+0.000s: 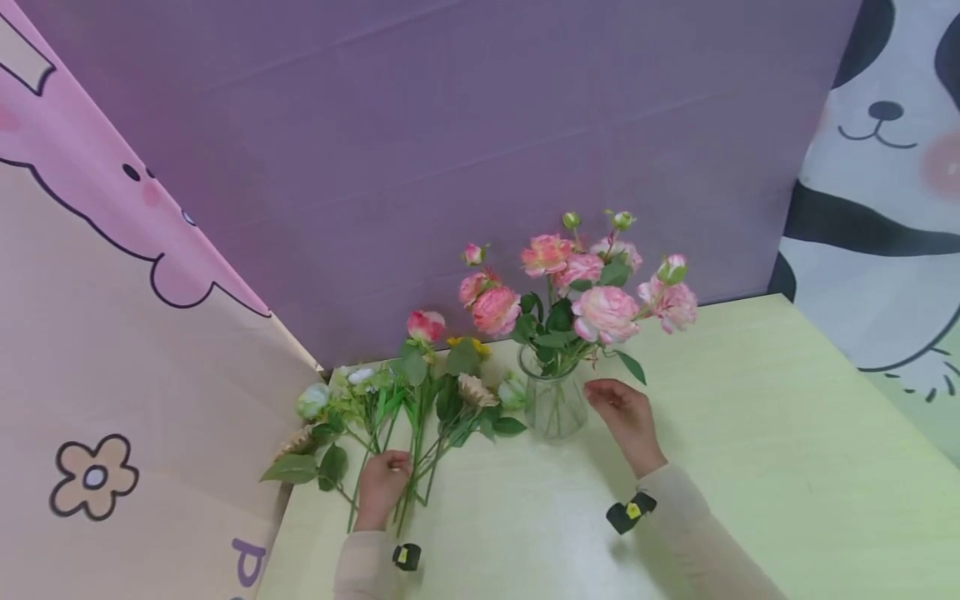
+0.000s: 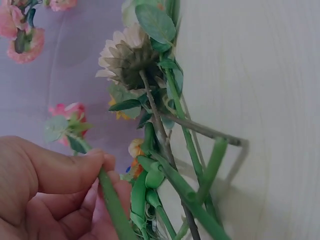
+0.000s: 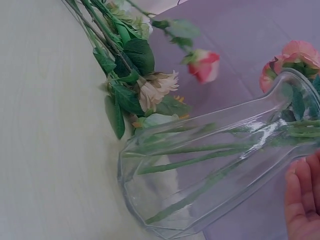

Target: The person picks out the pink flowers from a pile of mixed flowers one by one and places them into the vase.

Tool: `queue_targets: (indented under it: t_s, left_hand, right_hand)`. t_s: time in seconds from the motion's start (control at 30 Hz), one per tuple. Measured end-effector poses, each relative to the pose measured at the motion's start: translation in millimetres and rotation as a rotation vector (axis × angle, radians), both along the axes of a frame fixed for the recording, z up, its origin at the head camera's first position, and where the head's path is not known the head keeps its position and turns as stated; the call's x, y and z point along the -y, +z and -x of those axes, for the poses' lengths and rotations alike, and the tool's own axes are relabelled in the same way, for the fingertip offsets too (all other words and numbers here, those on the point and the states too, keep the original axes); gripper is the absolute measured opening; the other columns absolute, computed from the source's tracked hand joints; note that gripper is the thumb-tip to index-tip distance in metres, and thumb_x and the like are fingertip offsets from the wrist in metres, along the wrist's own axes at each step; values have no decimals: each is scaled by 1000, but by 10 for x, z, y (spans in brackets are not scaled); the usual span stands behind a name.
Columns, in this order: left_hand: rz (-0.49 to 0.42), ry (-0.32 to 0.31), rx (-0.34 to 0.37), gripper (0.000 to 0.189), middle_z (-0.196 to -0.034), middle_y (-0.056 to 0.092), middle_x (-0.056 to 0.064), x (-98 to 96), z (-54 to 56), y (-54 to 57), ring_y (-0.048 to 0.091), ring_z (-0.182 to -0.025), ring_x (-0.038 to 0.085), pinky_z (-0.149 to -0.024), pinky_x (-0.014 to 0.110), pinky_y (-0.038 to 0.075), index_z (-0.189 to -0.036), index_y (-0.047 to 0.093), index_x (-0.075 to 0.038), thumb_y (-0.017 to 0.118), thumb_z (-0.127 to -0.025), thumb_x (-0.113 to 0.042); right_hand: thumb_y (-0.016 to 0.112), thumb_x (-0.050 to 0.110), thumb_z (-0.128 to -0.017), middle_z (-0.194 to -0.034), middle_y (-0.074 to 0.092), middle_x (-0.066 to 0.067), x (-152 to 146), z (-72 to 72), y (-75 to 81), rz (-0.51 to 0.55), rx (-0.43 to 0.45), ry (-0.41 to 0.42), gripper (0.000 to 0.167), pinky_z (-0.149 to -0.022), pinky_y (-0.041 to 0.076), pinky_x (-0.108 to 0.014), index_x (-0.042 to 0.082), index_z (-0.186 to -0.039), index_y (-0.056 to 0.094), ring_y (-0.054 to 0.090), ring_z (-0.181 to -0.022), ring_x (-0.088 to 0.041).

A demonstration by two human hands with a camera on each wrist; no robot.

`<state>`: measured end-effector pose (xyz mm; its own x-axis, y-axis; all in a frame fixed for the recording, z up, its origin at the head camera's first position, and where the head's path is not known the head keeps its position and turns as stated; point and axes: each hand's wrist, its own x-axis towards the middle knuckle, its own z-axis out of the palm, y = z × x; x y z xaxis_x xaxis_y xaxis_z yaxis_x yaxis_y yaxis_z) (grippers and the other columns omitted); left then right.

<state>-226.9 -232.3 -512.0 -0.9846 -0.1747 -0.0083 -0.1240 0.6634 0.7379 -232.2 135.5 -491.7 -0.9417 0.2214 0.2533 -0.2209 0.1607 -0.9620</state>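
Observation:
My left hand (image 1: 382, 487) pinches the green stem (image 2: 112, 202) of a red-pink rose (image 1: 426, 326) between thumb and fingers. The rose is raised above other loose flowers on the table. My right hand (image 1: 624, 421) is beside the glass vase (image 1: 555, 408), its fingers loosely bent near the neck with nothing held. In the right wrist view only part of that hand (image 3: 304, 200) shows, below the vase's rim. Several pink peonies (image 1: 606, 314) with buds and leaves stand in the vase, their stems visible through the glass.
Loose flowers lie left of the vase: a beige bloom (image 1: 476, 390), a pale green-white bloom (image 1: 312, 401), leafy stems and a yellow flower (image 1: 480, 348). A purple cloth (image 1: 450, 167) backs the light wooden table (image 1: 765, 433). A patterned panel (image 1: 180, 433) stands at the left.

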Motion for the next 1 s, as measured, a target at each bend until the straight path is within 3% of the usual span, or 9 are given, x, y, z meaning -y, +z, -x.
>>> queue_targets:
  t_s: [0.13,0.3,0.43,0.8,1.0]
  left_hand:
    - [-70,30,-42,21,-89,68,17,-27,10,13,61,-79,25,-64,28,49,-101,66,9,63,-82,2]
    - [-200,60,-75,22,-92,67,22,-66,23,-6,62,-74,18,-59,21,50,-103,64,11,63,-83,4]
    - [-271,32,-149,21,-94,66,26,-117,23,-20,61,-71,16,-57,17,48,-101,63,13,65,-81,8]
    - [-329,-52,-259,17,-92,67,21,-351,-31,61,59,-74,14,-61,18,49,-97,65,8,66,-81,8]
    - [-412,-70,-240,18,-96,66,21,-500,-97,196,58,-77,13,-65,19,53,-100,64,7,65,-82,7]
  right_hand:
    - [65,14,-89,-94,69,-10,34,-27,-42,7,63,15,20,-70,50,-20,-2,-101,66,61,-78,-5]
    - [67,24,-88,-94,69,-9,93,-43,-90,-8,179,26,26,-68,48,-22,2,-101,68,59,-78,-8]
    - [68,22,-87,-93,68,-12,143,-63,-88,-4,215,32,25,-67,48,-22,0,-101,67,58,-76,-9]
    - [67,15,-88,-94,68,-13,227,-110,-111,-30,185,117,21,-70,51,-22,-2,-101,66,61,-79,-13]
    - [67,11,-87,-97,66,-20,267,-117,-91,13,154,182,21,-72,52,-23,-4,-101,65,63,-84,-24]
